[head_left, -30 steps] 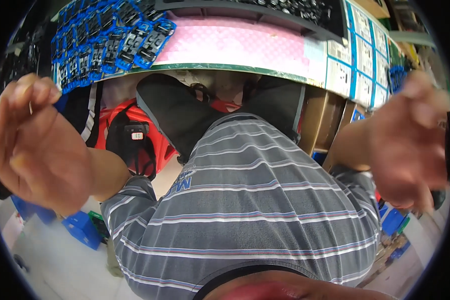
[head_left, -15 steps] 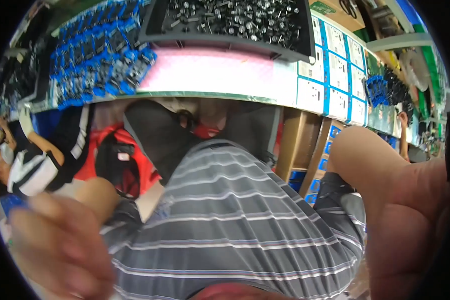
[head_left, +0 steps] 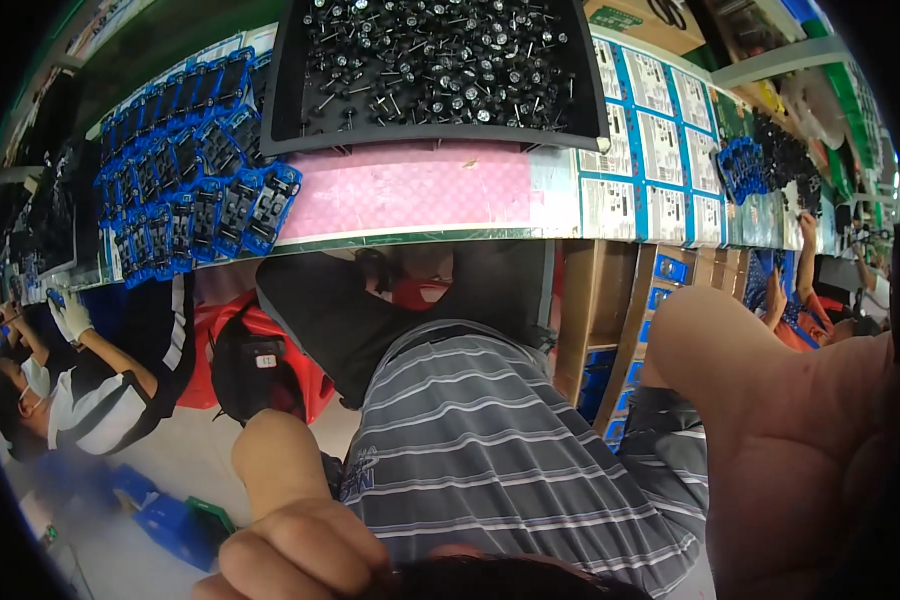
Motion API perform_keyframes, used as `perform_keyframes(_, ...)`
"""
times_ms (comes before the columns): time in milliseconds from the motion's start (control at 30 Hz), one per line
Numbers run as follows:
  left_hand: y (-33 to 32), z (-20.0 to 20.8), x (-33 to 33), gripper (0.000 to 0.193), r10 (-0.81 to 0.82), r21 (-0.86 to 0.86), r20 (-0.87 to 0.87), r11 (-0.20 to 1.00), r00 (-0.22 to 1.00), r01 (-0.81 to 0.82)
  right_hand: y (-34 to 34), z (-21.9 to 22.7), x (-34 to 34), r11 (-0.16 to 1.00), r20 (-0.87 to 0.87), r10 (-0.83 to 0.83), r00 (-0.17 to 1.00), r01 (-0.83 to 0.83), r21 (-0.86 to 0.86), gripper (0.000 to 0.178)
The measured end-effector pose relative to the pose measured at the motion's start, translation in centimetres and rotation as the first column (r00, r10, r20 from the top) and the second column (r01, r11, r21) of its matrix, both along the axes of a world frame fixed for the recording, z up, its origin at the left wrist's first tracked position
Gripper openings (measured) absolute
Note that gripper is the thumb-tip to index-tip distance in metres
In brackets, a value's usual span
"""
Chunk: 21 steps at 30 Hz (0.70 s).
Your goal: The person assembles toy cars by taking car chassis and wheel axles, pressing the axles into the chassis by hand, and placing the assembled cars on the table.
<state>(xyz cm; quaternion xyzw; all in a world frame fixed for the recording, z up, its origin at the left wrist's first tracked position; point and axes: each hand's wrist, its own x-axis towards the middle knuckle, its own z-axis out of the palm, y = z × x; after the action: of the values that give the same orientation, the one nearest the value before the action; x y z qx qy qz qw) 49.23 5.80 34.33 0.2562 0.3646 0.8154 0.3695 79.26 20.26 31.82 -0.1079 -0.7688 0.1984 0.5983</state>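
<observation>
My left hand (head_left: 300, 555) is close under the camera at the lower edge, fingers curled beside a dark rounded shape (head_left: 500, 582); whether it grips anything is hidden. My right hand (head_left: 800, 450) fills the lower right, very near the lens, showing only palm and wrist with the fingers out of sight. Between them is my grey striped shirt (head_left: 490, 440). Ahead lies a bench edge with a pink mat (head_left: 410, 190), a black tray of small metal parts (head_left: 440, 70) and a heap of blue-and-black parts (head_left: 190, 190).
White-and-blue boxes (head_left: 660, 150) line the bench to the right. A seated person in white gloves (head_left: 80, 390) works at the left. A red stool with a black bag (head_left: 260, 350) stands under the bench. Blue crates (head_left: 170, 520) sit on the floor. Other people's arms (head_left: 800, 290) show far right.
Both hands have dropped from beside the camera toward its lower edge. The view has tilted up, bringing the black tray and more of the bench into sight.
</observation>
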Motion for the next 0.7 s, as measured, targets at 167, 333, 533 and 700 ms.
perform_keyframes(167, -0.5, -2.8, -5.8, 0.022, -0.499, 0.098, 0.031, 0.864, 0.866, 0.494, 0.1, -0.5, 0.3, 1.0, -0.014, 0.002, 1.0, -0.002, -0.013, 0.037)
perform_keyframes(333, -1.2, -3.0, -6.9, 0.027, -0.664, 0.138, 0.004, 0.741, 0.748, 0.657, 0.0, -1.5, -1.5, 1.0, -0.041, -0.007, 0.999, 0.006, -0.03, 0.036)
perform_keyframes(533, -0.9, -3.9, -6.0, 0.026, -0.623, 0.188, -0.057, 0.76, 0.78, 0.622, 0.6, -1.9, -1.3, 0.999, -0.048, -0.003, 0.999, 0.002, -0.035, 0.035)
perform_keyframes(700, -1.7, -4.0, -5.5, 0.025, -0.597, 0.235, -0.097, 0.764, 0.797, 0.601, 0.9, -2.3, -1.8, 0.999, -0.043, -0.015, 0.999, 0.013, -0.041, 0.034)
